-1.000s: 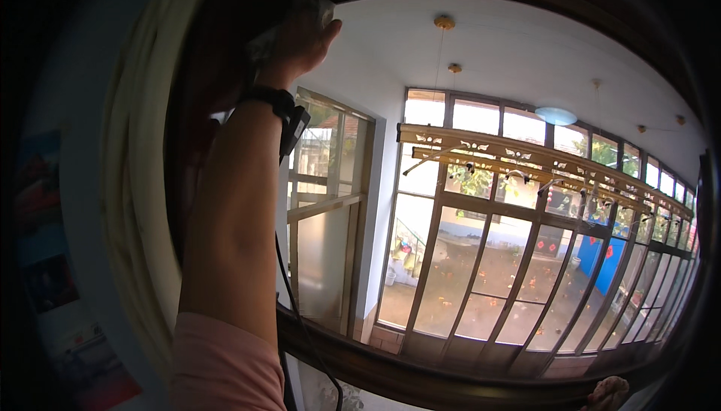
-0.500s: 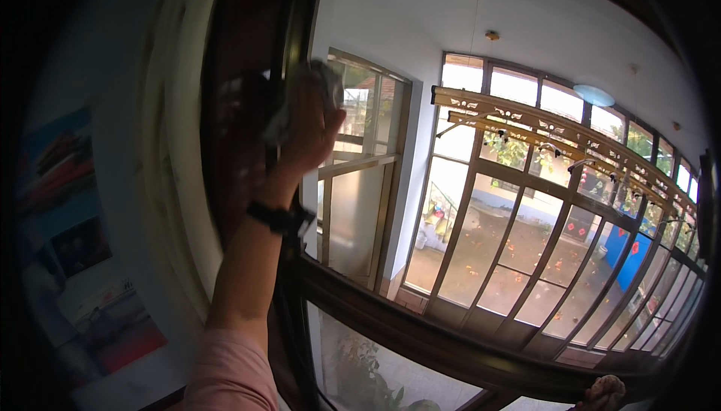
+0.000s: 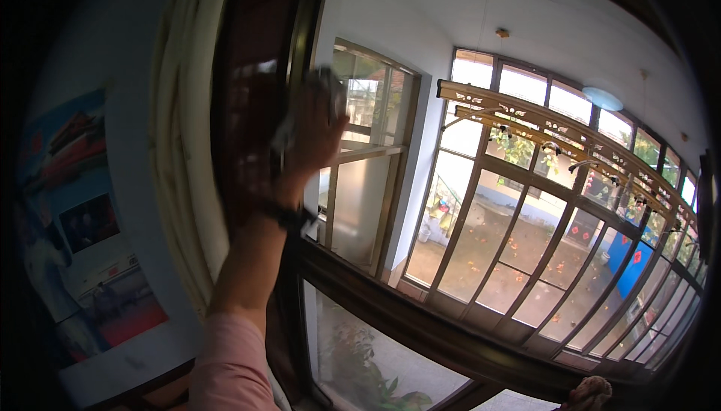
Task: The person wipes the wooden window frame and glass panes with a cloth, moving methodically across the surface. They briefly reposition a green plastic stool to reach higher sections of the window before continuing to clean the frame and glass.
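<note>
My left hand [image 3: 319, 129] reaches up to the left side of the window, palm toward the glass and thumb on its right. It presses a crumpled grey cloth [image 3: 284, 137] near the dark window frame [image 3: 360, 302]; motion smears its fingers. A black watch [image 3: 284, 216] circles my left wrist, below which comes a pink sleeve [image 3: 231, 358]. At the lower right edge, a small brownish-pink lump [image 3: 589, 394] shows by the frame. It may be my right hand, curled, but it is cut off and too unclear to be sure.
A pale curtain [image 3: 188, 133] hangs left of the frame, with a colourful poster [image 3: 82, 223] on the wall beyond. Through the glass show a ceiling-hung drying rack [image 3: 518, 111], tall windows, a yard with a blue panel [image 3: 629, 264], and a leafy plant [image 3: 375, 381] below.
My left hand, still on the cloth, has shifted slightly down along the glass. The view has turned a little left, and the lump at the lower right has moved left.
</note>
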Demonstrator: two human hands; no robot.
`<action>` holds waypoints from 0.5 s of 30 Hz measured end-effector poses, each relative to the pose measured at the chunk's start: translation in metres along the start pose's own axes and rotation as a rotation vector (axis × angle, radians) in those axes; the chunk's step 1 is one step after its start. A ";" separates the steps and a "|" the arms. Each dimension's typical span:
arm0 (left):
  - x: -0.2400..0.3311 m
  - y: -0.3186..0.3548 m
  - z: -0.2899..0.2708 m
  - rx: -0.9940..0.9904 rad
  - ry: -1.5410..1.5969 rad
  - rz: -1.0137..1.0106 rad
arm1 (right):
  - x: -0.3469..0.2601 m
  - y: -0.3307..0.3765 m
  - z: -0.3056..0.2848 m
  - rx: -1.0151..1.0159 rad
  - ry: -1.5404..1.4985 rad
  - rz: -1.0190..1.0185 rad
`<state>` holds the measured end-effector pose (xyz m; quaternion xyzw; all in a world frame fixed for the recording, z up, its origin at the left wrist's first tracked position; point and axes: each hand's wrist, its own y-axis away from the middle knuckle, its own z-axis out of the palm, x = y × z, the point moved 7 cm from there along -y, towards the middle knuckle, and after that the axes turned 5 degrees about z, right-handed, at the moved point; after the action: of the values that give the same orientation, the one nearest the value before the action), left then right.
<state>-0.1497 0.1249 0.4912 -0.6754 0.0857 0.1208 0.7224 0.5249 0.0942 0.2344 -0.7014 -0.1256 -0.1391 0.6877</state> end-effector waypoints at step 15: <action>0.235 0.017 0.004 -0.425 0.467 0.211 | 0.011 0.016 0.019 -0.223 -1.133 1.263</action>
<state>0.0701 0.1433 0.4081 -0.8078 0.2914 0.0521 0.5097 0.5412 0.1128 0.2228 -0.6670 -0.0214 0.6303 0.3968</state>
